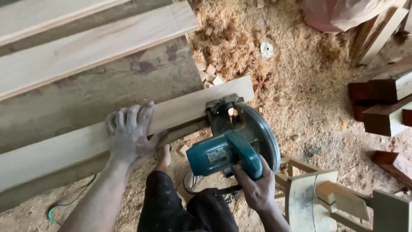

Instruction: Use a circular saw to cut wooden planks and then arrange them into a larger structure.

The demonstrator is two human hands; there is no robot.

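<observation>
A teal electric circular saw sits against the right end of a long pale wooden plank lying along the desk's near edge. The right hand grips its handle; the left hand presses flat on the plank. Sawdust covers the floor.

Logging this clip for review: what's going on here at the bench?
A person works at a sawdust-covered spot. The left hand presses flat on a pale wooden plank lying across a worn workbench. The right hand grips the handle of a teal circular saw, which sits at the plank's near edge close to its right end. Small wood offcuts lie in the sawdust on the floor beyond, and more boards rest on the bench.
</observation>
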